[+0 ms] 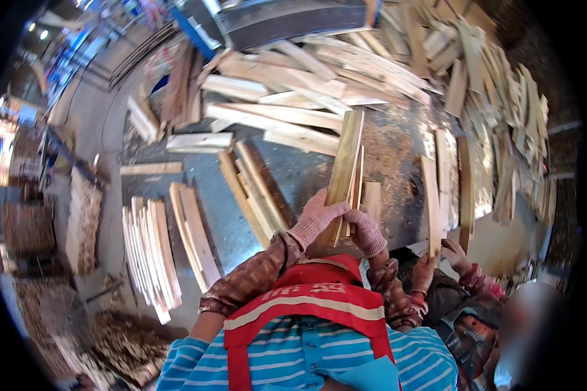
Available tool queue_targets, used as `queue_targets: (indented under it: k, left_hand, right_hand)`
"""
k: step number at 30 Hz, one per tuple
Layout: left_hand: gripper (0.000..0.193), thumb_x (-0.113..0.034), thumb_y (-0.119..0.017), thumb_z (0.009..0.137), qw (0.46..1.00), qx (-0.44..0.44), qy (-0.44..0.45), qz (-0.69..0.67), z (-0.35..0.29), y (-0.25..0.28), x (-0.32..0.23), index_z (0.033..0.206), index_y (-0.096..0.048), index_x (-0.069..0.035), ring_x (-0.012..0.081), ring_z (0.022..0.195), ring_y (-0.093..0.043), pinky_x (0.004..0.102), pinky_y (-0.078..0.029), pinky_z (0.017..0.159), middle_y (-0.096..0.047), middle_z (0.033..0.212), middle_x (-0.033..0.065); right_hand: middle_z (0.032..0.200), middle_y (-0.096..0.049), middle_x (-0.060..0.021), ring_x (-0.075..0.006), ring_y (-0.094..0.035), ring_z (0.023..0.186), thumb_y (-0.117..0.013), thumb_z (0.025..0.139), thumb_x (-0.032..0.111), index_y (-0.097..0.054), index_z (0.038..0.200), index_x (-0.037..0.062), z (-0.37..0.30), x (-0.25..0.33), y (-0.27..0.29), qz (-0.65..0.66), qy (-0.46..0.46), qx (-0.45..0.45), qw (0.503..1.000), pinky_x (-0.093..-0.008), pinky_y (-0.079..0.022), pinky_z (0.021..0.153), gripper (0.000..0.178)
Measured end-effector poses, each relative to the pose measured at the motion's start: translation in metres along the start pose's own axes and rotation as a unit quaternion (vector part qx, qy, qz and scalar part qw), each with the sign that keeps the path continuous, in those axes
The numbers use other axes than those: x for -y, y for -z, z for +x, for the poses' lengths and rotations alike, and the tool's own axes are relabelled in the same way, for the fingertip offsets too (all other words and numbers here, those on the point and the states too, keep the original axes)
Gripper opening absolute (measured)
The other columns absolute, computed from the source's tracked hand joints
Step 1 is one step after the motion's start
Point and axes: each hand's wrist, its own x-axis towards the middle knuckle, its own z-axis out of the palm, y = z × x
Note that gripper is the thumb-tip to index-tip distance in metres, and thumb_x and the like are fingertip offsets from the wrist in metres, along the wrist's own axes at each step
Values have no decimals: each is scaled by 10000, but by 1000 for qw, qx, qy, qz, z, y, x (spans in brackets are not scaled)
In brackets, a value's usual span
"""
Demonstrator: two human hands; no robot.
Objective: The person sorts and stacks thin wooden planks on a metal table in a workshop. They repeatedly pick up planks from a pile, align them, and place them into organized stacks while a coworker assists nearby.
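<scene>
Striped shirt [274, 357], then boards [346, 156] btwn hands [321, 212], mostly fwd

At least two boards [345, 156] are being held by one left hand [324, 210] and one right hand [366, 230], one plank [430, 205] by one co-worker [466, 326], dozens more by the worktop [300, 174].

Passable just left of the held boards [344, 163] over bare tabletop [301, 173], and just right of them over strewn sawdust [388, 156], but blocked past their far end by heaped planks [293, 75], farther left by slender slats [264, 187], farther right by a co-worker's board [430, 202].
</scene>
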Motion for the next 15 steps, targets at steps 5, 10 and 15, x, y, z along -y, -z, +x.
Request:
queue_targets:
  k: [5, 10, 15]
  left_hand:
    - [226, -140, -741, 880, 938, -104, 39, -329, -41, 49, 48, 1074, -709, -28, 103, 731, -627, 259, -501, 592, -689, 854, 19]
    - [167, -61, -633, 921, 893, -383, -6, -236, -87, 113, 139, 1065, -716, -34, 75, 718, -580, 232, -475, 609, -656, 816, -15]
    - [293, -84, -627, 898, 939, -297, 172, -31, -95, 102, 248, 1173, -680, 1, 149, 831, -601, 308, -509, 763, -696, 938, 27]
  right_hand:
    - [886, -647, -12, -91, -587, 648, -665, 905, 142, -496, 1422, 45, 32, -21, -18, -221, -39, 94, 970, -249, -471, 532, 553]
    - [863, -651, -49, -135, -600, 663, -680, 904, 219, -314, 1572, 155, 63, -66, -27, -359, -139, 120, 915, -295, -501, 575, 764]
    - [1146, -656, -272, -421, -612, 1165, -553, 954, 508, -462, 1416, 81, 81, -122, -25, -721, -103, 109, 676, -486, -469, 994, 636]
